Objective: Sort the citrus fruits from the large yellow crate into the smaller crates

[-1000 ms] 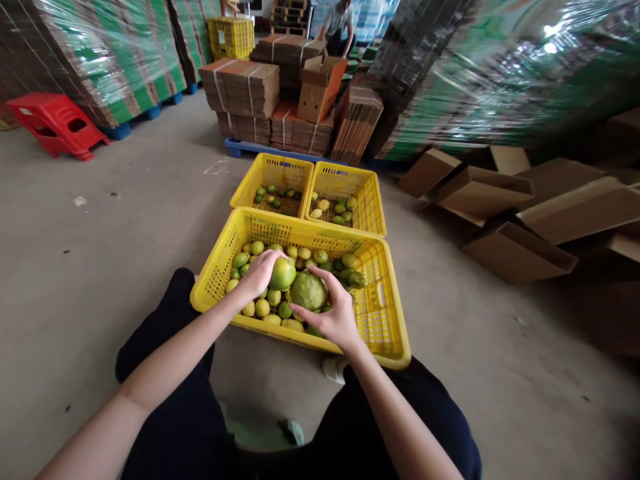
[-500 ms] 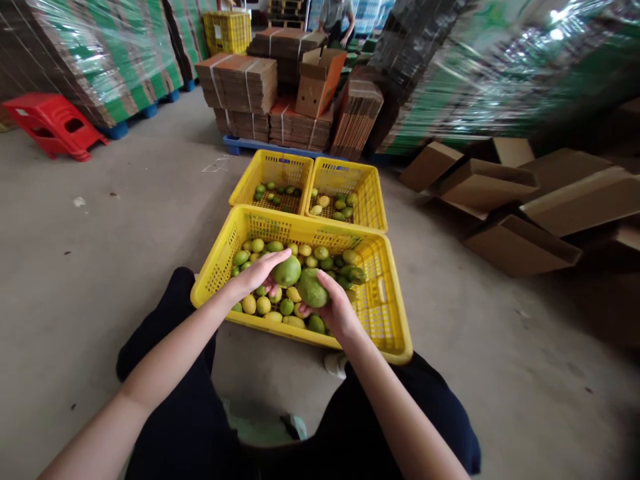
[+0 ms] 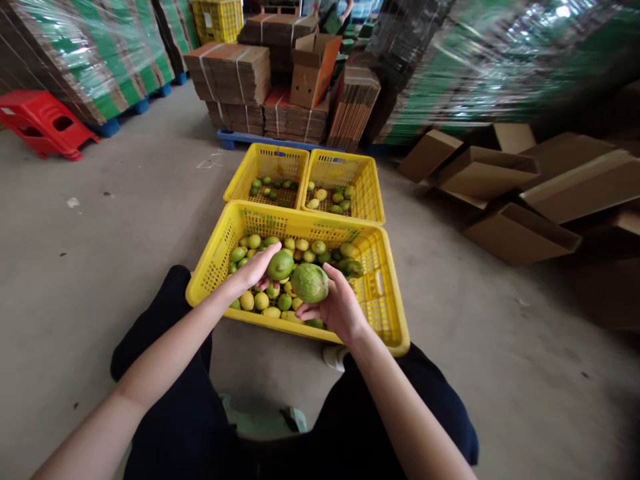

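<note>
My left hand [image 3: 257, 269] is closed around a smooth green lemon [image 3: 281, 265], thumb on top. Close beside it, my right hand [image 3: 342, 305] holds a larger, bumpy green lemon [image 3: 310, 283] between thumb and fingers. Both fruits are above the near yellow crate [image 3: 395, 303], whose floor carries many loose green and yellow lemons [image 3: 247, 301]. The hands and held fruit hide part of that layer. Beyond it, two smaller-looking yellow crates stand side by side: the left crate [image 3: 240, 175] has several green lemons, and the right crate [image 3: 373, 190] has green and yellow ones.
Bundled flat cardboard [image 3: 230, 73] and an open carton [image 3: 314, 70] rest on a blue pallet [image 3: 230, 139] behind the crates. Open cardboard boxes [image 3: 490, 173] lie at right. A red stool [image 3: 47, 123] stands at left. Wrapped stacks [image 3: 90, 53] flank the space; a person [image 3: 340, 13] is partly visible behind.
My right hand has turned the bumpy lemon and its fingers have loosened somewhat underneath. My left hand still holds its lemon. The view has shifted slightly, moving the surroundings up and left.
</note>
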Demonstrator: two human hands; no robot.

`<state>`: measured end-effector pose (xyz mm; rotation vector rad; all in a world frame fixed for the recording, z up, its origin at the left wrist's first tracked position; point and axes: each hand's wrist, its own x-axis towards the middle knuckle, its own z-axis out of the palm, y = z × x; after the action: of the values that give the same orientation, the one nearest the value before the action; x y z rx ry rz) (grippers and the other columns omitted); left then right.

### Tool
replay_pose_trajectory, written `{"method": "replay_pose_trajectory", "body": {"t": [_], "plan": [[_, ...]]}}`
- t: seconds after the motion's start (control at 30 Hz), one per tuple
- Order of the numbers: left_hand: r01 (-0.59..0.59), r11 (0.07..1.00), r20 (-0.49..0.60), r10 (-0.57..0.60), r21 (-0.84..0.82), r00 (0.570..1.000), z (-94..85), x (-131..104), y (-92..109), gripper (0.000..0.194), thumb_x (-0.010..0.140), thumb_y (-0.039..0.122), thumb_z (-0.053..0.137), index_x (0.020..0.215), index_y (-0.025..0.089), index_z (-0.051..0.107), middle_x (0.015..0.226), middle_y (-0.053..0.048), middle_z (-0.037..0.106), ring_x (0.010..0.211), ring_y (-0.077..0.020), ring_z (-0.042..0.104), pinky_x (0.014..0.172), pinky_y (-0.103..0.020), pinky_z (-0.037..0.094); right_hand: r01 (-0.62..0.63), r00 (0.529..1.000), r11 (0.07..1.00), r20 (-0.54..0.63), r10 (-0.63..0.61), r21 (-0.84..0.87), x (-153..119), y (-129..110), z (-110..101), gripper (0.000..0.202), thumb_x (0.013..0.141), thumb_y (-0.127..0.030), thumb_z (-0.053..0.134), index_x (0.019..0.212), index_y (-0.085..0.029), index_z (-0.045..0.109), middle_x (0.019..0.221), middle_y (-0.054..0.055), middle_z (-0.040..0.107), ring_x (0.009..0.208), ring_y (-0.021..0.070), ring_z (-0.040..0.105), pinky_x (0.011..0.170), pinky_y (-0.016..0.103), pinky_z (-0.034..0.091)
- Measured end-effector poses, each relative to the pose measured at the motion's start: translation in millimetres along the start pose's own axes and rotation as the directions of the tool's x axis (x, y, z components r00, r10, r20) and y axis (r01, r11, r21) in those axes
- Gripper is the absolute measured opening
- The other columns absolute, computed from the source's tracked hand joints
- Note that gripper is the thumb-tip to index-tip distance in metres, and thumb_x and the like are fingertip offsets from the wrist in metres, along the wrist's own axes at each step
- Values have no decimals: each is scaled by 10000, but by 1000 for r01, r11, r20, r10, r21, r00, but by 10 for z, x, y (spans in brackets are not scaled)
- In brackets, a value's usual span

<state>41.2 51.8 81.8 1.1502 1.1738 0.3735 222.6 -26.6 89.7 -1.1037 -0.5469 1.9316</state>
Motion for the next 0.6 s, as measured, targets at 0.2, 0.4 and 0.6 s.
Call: {"method": "replay_pose_trajectory", "body": {"t": [0.2, 0.4, 0.6], "plan": [[-7, 1000, 23, 8, -15, 1000, -22, -19, -8, 700, 940, 693, 300, 531, 177, 539, 422, -56, 530, 309, -83, 368, 343, -232, 224, -58, 995, 996, 82, 64, -67, -103, -80, 27, 492, 912, -573, 488, 1146, -150, 577, 669, 23, 675, 471, 208, 686, 458, 302, 580], [22, 999, 44, -20, -44, 999, -66, 12, -33, 723, 889, 772, 293, 530, 182, 509, 422, -42, 511, 318, -81, 369, 340, -222, 219, -24, 974, 996, 224, 42, -84, -87, -33, -19, 434, 842, -468, 506, 1116, -134, 542, 528, -9, 605, 390, 206, 618, 344, 262, 465], [34, 998, 11, -34, -58, 999, -78, 24, -22, 746, 862, 805, 268, 550, 172, 513, 409, -20, 493, 305, -65, 362, 331, -200, 218, 40, 968, 996, 251, -18, -83, -45, 10, -6, 471, 800, -466, 541, 1154, -166, 464, 559, -31, 610, 352, 183, 572, 320, 246, 416]]}}
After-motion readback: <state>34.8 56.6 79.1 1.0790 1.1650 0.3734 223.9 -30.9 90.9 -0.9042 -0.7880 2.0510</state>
